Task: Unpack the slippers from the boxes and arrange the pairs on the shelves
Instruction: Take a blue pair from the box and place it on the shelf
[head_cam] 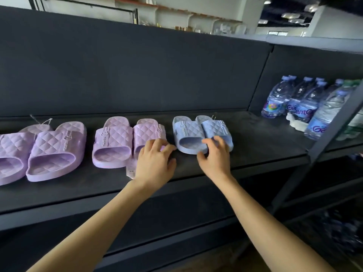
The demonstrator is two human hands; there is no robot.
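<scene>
A dark shelf (265,138) with a dark back panel fills the view, and a pale store room shows beyond its top edge. Both of our bare arms reach forward onto it.

Our right hand (214,158) is at the near ends of the blue pair (188,130). Its fingers curl over the open fronts where the two slippers meet and the thumb is tucked against the front rim, so it seems to pinch them. The blue pair lies directly ahead of this hand, side by side and touching. Its long axis runs from the hand straight back toward the panel.

Our left hand (155,160) rests just beside it, to its left. Its fingers are loosely spread and its thumb is out. The fingertips lie on the near end of the right slipper of the middle lilac pair (115,142). A paper tag (130,167) pokes out just left of that wrist.

Further left of the left hand sits another lilac pair (55,148). Well to the right of the right hand, past bare shelf, stand water bottles (300,99).

We judge the step to be squaring up the blue pair. The right hand is the nearer one, so any nudge should run along the slippers' length. No boxes are in view.
</scene>
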